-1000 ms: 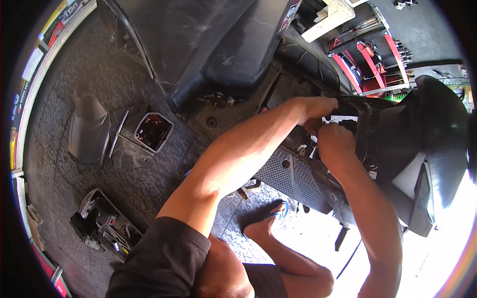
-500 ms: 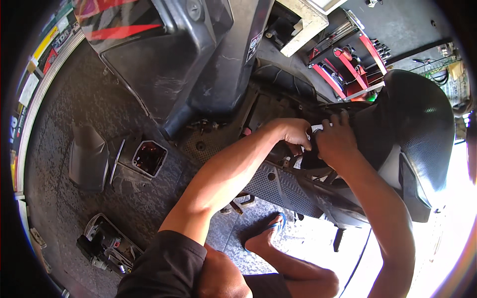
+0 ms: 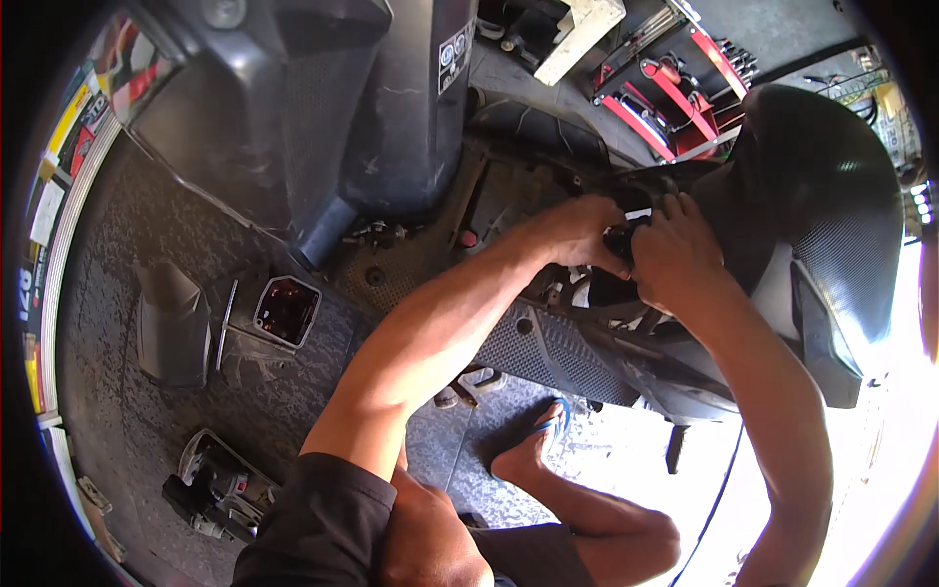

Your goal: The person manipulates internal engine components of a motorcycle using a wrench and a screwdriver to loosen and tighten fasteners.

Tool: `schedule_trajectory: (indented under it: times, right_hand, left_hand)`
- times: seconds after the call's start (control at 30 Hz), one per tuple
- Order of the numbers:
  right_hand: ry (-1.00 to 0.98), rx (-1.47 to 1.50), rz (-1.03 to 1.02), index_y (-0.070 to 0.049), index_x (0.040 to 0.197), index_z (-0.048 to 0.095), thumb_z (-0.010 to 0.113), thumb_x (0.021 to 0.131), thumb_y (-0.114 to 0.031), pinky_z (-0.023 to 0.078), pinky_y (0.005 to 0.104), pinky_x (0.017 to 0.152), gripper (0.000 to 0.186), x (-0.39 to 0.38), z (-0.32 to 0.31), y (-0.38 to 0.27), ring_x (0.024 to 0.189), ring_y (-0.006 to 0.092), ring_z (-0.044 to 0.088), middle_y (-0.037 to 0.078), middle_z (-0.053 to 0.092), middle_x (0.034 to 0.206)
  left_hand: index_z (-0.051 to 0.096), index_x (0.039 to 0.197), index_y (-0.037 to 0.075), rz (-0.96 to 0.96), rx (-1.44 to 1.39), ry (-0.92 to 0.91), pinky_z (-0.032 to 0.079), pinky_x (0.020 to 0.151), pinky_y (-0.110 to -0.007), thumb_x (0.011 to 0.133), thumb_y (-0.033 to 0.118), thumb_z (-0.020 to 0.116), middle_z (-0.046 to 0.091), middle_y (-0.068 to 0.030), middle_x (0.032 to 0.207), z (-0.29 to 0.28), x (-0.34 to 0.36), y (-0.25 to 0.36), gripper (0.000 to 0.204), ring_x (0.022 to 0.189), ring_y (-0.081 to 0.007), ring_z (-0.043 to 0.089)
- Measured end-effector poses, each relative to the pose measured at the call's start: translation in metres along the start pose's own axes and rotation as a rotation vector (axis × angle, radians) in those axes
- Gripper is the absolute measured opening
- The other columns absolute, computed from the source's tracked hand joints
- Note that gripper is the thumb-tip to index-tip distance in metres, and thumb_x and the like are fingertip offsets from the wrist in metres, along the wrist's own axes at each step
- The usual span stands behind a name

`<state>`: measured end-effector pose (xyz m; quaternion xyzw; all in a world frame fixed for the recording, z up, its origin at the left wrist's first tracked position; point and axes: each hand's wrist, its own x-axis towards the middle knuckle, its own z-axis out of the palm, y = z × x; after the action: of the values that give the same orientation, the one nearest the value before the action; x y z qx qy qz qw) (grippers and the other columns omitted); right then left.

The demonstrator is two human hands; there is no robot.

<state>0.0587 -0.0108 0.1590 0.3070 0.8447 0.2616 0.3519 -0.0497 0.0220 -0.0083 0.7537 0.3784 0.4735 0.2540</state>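
My left hand point(image 3: 594, 228) reaches into the opened body of a black scooter point(image 3: 362, 98), just in front of its seat point(image 3: 802, 166), its fingers curled on a small dark part point(image 3: 618, 238). Close beside it, my right hand point(image 3: 677, 252) bends its fingers over that same part, whose shape is mostly hidden by both hands. Below them are bare frame fittings and the ribbed grey footboard point(image 3: 558, 347); a small pink object point(image 3: 468, 238) shows to their left.
On the floor at left lie a grey plastic cover point(image 3: 171, 323), a framed dark part point(image 3: 289, 308) and a black assembly in a tray point(image 3: 215, 479). A red tool cart point(image 3: 675, 98) and white stand point(image 3: 577, 44) stand behind the scooter. My bare leg and sandal point(image 3: 548, 430) are below.
My hands have drawn closer around the dark part, the right one shifting its fingers higher over it. The whole view has shifted, showing more of the scooter's front panel at upper left.
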Motion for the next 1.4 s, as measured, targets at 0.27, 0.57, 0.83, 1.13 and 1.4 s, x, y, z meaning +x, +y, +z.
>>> schedule_trajectory:
  times: [0.27,0.57,0.83,1.13,1.4]
  right_hand:
    - [0.161,0.135,0.025,-0.005,0.091,0.072,0.076,0.073,-0.015,0.041,0.0404,0.104,0.021,-0.001,0.018,-0.012,0.107,0.0261,0.064,0.013,0.073,0.096]
    - [0.192,0.094,0.142,-0.008,0.091,0.076,0.069,0.083,-0.014,0.057,0.0385,0.084,0.012,0.020,0.007,-0.002,0.096,0.0275,0.072,0.011,0.075,0.093]
    - [0.226,0.040,0.123,-0.010,0.093,0.074,0.067,0.086,-0.015,0.059,0.0406,0.075,0.012,0.064,0.016,0.013,0.091,0.0294,0.074,0.012,0.074,0.099]
    - [0.472,0.458,0.229,-0.002,0.092,0.072,0.067,0.084,-0.018,0.056,0.0438,0.078,0.018,0.074,0.017,0.017,0.090,0.0331,0.072,0.022,0.071,0.090]
    - [0.632,1.279,0.186,0.006,0.101,0.068,0.058,0.096,-0.027,0.050,0.0380,0.067,0.035,-0.006,-0.003,0.007,0.070,0.0290,0.066,0.024,0.064,0.077]
  left_hand:
    - [0.074,0.093,0.004,-0.117,-0.157,-0.005,0.054,0.074,-0.037,0.072,0.025,0.084,0.073,-0.0163,0.086,0.011,-0.009,0.006,0.032,0.081,-0.0228,0.072]
    - [0.075,0.097,0.006,-0.069,-0.185,0.221,0.054,0.071,-0.034,0.081,0.023,0.080,0.074,-0.0149,0.084,0.019,-0.003,0.002,0.024,0.078,-0.0173,0.073]
    - [0.075,0.101,0.006,-0.172,-0.145,0.333,0.055,0.073,-0.038,0.082,0.021,0.077,0.072,-0.0190,0.087,0.016,0.008,-0.015,0.024,0.085,-0.0307,0.073]
    - [0.071,0.086,0.003,-0.042,-0.091,0.637,0.054,0.072,-0.047,0.082,0.014,0.070,0.069,-0.0183,0.084,-0.006,0.010,-0.003,0.012,0.082,-0.0381,0.067]
    - [0.062,0.090,0.007,0.341,0.287,0.778,0.054,0.062,-0.039,0.080,0.020,0.077,0.063,-0.0100,0.084,-0.018,0.004,0.037,0.022,0.073,-0.0280,0.066]
